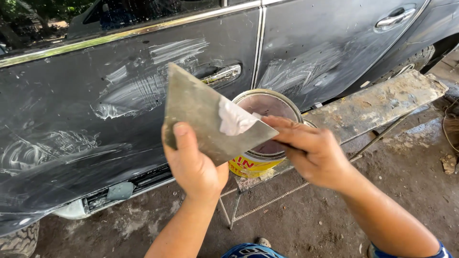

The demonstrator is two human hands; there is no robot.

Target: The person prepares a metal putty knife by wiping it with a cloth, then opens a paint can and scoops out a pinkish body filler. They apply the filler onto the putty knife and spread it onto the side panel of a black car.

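Note:
My left hand grips a flat grey metal spreader plate by its lower edge, thumb on its face. A dab of pale putty sits on the plate near its right corner. My right hand reaches in from the right, fingers touching the plate's right tip beside the putty; whether it holds a small tool is hidden. Just behind the plate stands an open round tin with a yellow side, holding pinkish-grey filler.
A dark car side with white sanded and filled patches fills the left and top. The tin rests on a rusty, paint-crusted metal bench on thin legs. Bare dirt floor lies below. A tyre shows at bottom left.

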